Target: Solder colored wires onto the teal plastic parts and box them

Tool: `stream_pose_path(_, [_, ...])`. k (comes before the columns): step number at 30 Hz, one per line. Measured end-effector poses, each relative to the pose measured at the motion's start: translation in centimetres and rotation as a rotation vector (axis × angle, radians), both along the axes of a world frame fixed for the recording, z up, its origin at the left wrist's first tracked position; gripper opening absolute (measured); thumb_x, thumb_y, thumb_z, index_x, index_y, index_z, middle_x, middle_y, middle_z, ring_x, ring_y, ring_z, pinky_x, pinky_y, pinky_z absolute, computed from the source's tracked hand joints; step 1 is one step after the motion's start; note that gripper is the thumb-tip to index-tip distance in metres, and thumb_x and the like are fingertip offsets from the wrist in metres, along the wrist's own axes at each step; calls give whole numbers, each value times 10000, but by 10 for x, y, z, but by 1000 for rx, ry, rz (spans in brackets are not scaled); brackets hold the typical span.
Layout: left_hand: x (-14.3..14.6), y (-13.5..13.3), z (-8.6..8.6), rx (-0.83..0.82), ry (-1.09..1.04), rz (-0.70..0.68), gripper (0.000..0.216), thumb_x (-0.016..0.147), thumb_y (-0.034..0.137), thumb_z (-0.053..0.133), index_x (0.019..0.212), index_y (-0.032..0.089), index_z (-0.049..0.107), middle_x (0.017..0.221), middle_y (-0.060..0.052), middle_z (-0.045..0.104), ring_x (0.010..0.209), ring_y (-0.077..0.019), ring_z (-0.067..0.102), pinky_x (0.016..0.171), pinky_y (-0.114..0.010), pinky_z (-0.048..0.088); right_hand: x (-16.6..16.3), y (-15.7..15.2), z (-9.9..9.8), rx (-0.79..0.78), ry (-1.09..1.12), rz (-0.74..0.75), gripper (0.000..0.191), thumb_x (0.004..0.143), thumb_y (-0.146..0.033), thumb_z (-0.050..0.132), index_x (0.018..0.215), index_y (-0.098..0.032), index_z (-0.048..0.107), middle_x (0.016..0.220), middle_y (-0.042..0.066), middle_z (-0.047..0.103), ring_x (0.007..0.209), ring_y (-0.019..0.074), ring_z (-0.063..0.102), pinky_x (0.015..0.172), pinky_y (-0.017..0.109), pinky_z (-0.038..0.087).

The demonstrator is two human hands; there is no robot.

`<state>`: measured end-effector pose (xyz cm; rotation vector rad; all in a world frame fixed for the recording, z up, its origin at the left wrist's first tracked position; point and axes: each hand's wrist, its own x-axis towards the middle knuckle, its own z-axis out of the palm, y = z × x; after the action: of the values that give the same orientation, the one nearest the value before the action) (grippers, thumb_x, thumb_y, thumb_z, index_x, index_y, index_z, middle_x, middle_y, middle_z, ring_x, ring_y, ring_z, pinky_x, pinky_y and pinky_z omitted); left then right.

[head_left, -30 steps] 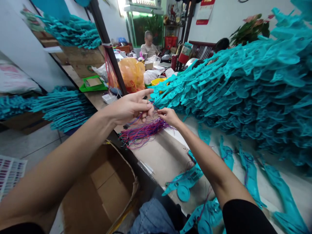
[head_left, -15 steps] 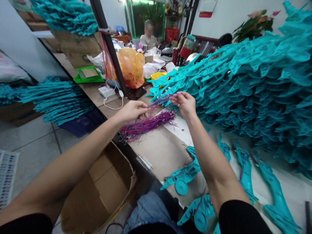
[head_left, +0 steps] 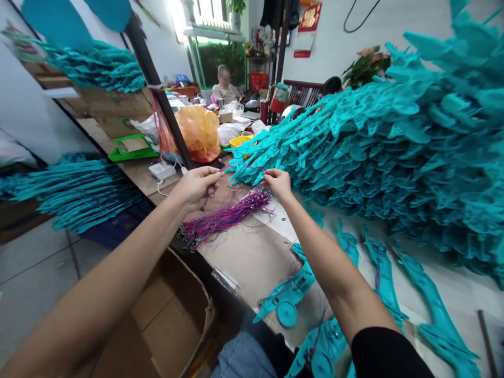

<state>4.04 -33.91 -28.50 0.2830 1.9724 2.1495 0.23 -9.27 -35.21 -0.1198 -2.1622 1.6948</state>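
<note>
My left hand (head_left: 197, 185) is pinched shut on a thin purple wire just above a bundle of red and purple wires (head_left: 224, 217) lying on the table. My right hand (head_left: 279, 184) is closed in a pinch at the bundle's far end, holding wire strands right beside the front of a big heap of teal plastic parts (head_left: 394, 142). The two hands are about a hand's width apart.
Loose teal parts (head_left: 289, 294) with wires lie on the table near me. An open cardboard box (head_left: 169, 310) sits on the floor at left. An orange bag (head_left: 199, 131), a black post (head_left: 157, 89) and a white charger (head_left: 159, 170) stand behind; a person (head_left: 224, 89) sits far back.
My right hand has come down from the teal heap to the bundle's end. My left hand has shifted slightly left, still pinching wire. The camera view has tilted.
</note>
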Motion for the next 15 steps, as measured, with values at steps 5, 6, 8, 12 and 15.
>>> stream_pose_path(5, [4,7,1,55,51,-99,250,681,289,737,815,151,578,531,57,498,373,-29,328,367,-162,205,20,7,9,-103,36,63,120,836,-222,565,781,-155,647,665,-29,706,693,106,706,684,186,557])
stream_pose_path(6, [4,10,-1,37,50,-98,246,685,294,737,804,152,574,522,60,490,368,-27,316,366,-164,187,24,7,10,-110,33,76,138,820,-230,582,722,-156,646,605,-43,683,669,104,700,671,165,548])
stream_pose_path(8, [4,18,-9,-26,16,-60,244,688,295,743,770,156,561,485,74,453,351,-25,288,361,-172,146,31,5,10,-137,34,93,139,786,-232,620,661,-170,626,534,-55,644,629,114,690,647,169,550])
stream_pose_path(12, [4,42,-38,-66,-134,-53,266,692,310,764,750,165,549,421,108,352,325,-29,251,363,-185,116,39,-7,10,-230,54,139,123,755,-283,662,770,-190,583,621,-22,663,624,160,694,605,277,585])
stream_pose_path(15, [5,58,-57,-42,-220,-152,291,709,345,763,705,160,538,400,112,316,310,-24,213,366,-191,90,43,-15,9,-256,68,171,234,702,-370,695,784,-187,576,639,-13,645,608,167,681,549,266,563])
